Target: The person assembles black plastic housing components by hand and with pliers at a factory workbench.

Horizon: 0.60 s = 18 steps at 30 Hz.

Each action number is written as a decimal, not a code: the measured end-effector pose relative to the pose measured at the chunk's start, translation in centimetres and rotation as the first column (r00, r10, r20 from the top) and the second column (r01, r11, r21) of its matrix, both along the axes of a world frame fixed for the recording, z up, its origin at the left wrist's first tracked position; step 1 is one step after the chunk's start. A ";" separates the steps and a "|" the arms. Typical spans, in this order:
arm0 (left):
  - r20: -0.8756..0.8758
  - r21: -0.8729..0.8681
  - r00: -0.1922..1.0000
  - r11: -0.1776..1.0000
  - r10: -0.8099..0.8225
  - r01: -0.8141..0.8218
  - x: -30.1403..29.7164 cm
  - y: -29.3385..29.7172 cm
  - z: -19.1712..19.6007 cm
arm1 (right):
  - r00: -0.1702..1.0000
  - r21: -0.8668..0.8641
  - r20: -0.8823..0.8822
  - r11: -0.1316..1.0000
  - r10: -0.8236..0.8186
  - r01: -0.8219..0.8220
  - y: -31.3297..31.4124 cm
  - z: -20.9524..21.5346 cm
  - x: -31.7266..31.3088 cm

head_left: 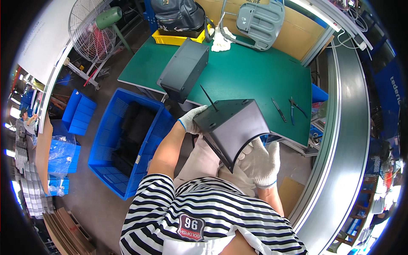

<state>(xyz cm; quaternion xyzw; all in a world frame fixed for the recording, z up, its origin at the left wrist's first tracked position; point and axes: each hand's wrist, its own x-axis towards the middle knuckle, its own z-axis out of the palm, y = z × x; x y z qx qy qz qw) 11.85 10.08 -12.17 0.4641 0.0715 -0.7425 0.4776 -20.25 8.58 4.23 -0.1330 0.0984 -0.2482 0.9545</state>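
A dark grey plastic housing (pixel 242 123), box-like with a curved open rim, is tilted over my lap at the green table's near edge. My left hand (pixel 193 120), in a white knit glove, is closed on its left side. A thin dark rod (pixel 209 97) stands up from its far face; whether it is attached cannot be told. My right hand (pixel 264 163), gloved too, is beside the open rim at the lower right. Its palm and fingers are spread, with some fingertips partly behind the rim. Another grey housing (pixel 185 70) rests at the table's left edge.
On the green table (pixel 250 72) lie pliers (pixel 293 111) and a slim dark tool (pixel 279 109). A yellow tray (pixel 170 39), black backpack (pixel 178 15) and grey folding stool (pixel 260 25) are at the back. A blue crate (pixel 123 95) with dark contents stands left, below a fan (pixel 91 32).
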 end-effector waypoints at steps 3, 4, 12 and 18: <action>0.023 0.012 1.000 1.000 0.003 -0.003 0.3 0.5 0.1 | 0.999 0.001 0.034 1.000 0.005 -0.005 0.2 0.1 0.4; 0.017 0.003 1.000 1.000 0.011 -0.011 0.2 0.5 0.0 | 0.999 -0.012 0.035 1.000 0.002 -0.002 0.2 0.1 0.5; -0.029 -0.022 0.999 0.999 -0.046 0.045 0.5 0.4 0.1 | 0.999 0.067 0.023 0.997 -0.028 0.026 -1.0 0.9 -0.3; 0.056 -0.030 0.994 0.995 -0.093 0.095 -0.7 0.0 5.5 | 0.978 -0.093 -0.181 0.992 -0.101 0.085 -8.3 -0.1 -3.2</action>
